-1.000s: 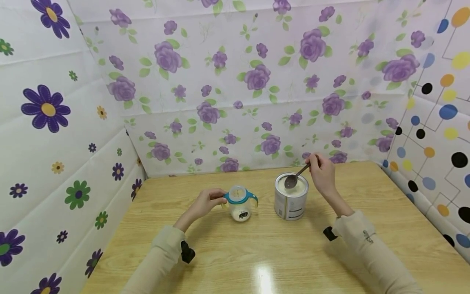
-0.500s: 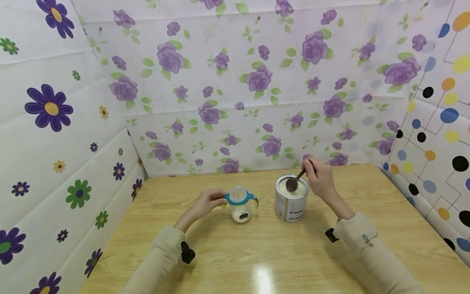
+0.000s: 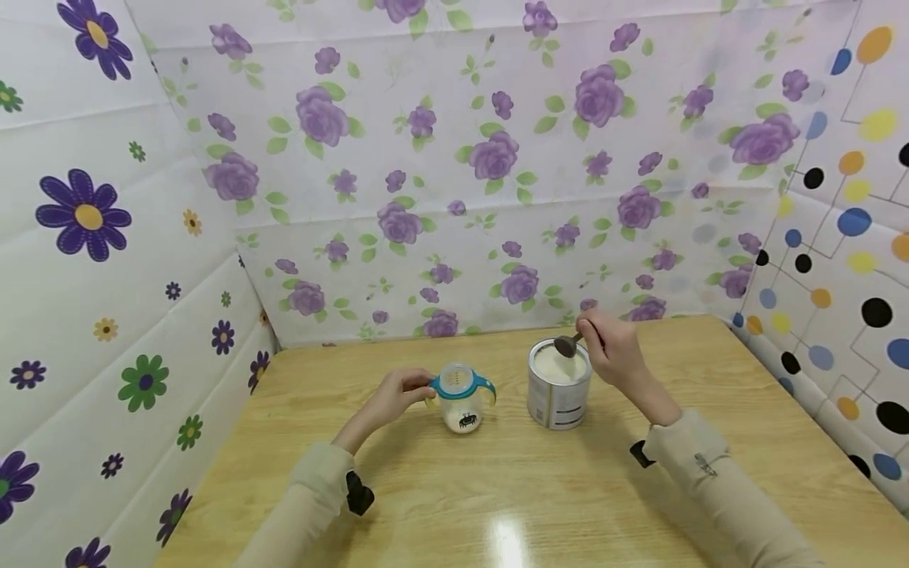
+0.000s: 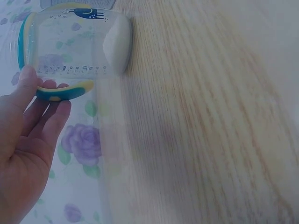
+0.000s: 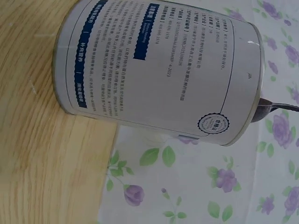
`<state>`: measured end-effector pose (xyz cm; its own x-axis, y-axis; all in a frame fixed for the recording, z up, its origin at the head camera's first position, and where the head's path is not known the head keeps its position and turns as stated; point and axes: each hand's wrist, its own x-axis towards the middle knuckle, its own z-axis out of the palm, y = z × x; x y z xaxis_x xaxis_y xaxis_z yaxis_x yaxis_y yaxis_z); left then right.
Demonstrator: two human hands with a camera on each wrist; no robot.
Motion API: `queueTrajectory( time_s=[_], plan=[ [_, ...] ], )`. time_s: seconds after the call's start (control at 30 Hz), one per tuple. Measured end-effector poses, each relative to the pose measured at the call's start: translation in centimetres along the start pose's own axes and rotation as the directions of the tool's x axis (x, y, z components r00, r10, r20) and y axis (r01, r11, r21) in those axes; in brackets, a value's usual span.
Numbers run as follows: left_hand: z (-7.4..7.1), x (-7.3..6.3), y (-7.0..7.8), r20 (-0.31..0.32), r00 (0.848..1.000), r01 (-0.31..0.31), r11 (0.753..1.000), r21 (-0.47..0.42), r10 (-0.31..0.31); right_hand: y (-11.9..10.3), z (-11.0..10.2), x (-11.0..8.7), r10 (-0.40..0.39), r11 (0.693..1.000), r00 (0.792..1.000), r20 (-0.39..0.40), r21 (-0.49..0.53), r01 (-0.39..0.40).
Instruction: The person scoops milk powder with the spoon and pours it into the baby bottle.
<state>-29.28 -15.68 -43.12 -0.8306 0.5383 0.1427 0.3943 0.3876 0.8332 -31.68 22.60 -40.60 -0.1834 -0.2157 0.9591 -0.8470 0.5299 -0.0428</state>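
A clear baby bottle (image 3: 460, 413) with a blue collar and two handles stands upright on the table in the head view. White powder (image 4: 117, 45) lies at its base in the left wrist view. My left hand (image 3: 394, 397) pinches the bottle's left handle (image 4: 65, 93) between thumb and fingers. To the right stands an open can (image 3: 557, 406), filled near the top with pale powder (image 3: 557, 364). My right hand (image 3: 615, 349) holds a dark spoon (image 3: 566, 346) by its handle, the bowl over the can's back rim. The right wrist view shows the spoon's bowl (image 5: 264, 109) at the rim, but not the hand.
The can and bottle stand apart on a wooden table (image 3: 426, 505). Behind it hangs a flowered cloth (image 3: 454, 158), with more patterned cloth at left and right. Black devices (image 3: 359, 495) sit on both wrists.
The spoon has moved from over the middle of the can towards its back right rim. My right hand has come a little lower. My left hand stays on the bottle handle.
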Motion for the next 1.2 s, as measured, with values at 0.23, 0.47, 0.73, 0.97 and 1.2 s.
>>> queueTrajectory(
  time_s=[0.23, 0.47, 0.73, 0.97, 1.2],
  plan=[
    [-0.1, -0.1, 0.2, -0.010, 1.000, -0.001, 1.000, 0.007, 0.001, -0.4, 0.2, -0.4, -0.141, 0.988, 0.985, 0.099, -0.047, 0.146],
    [-0.2, 0.2, -1.2, -0.021, 1.000, 0.008, 1.000, 0.022, -0.008, -0.8, 0.2, -0.1, -0.250, 0.957, 0.949, 0.191, -0.103, 0.273],
    [-0.2, 0.6, -3.4, -0.042, 0.999, 0.005, 0.999, 0.036, -0.003, -0.6, 0.5, -0.6, -0.221, 0.970, 0.961, 0.166, -0.062, 0.234],
    [-0.3, 0.7, -2.5, -0.026, 1.000, 0.010, 1.000, 0.020, -0.010, -0.6, 0.8, -1.0, -0.116, 0.993, 0.985, 0.130, 0.013, 0.115],
    [-0.2, -0.2, 0.0, -0.002, 1.000, 0.027, 0.999, 0.020, -0.027, -1.4, 1.0, -1.3, -0.036, 0.993, 0.994, 0.105, 0.111, 0.025]
  ],
)
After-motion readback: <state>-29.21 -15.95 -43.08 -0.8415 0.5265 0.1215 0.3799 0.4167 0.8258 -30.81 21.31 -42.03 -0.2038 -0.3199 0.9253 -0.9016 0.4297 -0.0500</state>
